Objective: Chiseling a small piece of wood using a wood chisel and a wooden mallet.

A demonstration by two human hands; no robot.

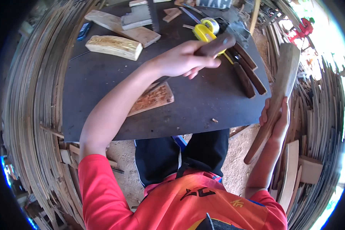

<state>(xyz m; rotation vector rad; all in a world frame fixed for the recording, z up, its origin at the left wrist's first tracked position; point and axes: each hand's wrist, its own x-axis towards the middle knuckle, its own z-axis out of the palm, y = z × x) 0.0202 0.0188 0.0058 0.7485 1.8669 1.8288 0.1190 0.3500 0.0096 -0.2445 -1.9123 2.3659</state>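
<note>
My left hand (186, 60) is closed around the dark wooden handle (217, 45) of a chisel, above the middle of the dark table (195, 111). The chisel's metal shank shows partly beneath my wrist, slanting toward a wood block (155, 99) with a rough, reddish-brown top. My forearm covers part of that block and the blade's tip. Off the table's right edge, my right hand (276, 118) grips a long wooden club (283, 73), its thick end up and its narrow end pointing toward me. Several dark-handled tools (244, 78) lie side by side right of my left hand.
A yellow tape measure (204, 33) lies at the far right of the table. Far left are a pale wood block (114, 46), a plank (120, 27), a handsaw (154, 17) and a blue object (84, 31). Stacked wood strips (34, 99) flank the table.
</note>
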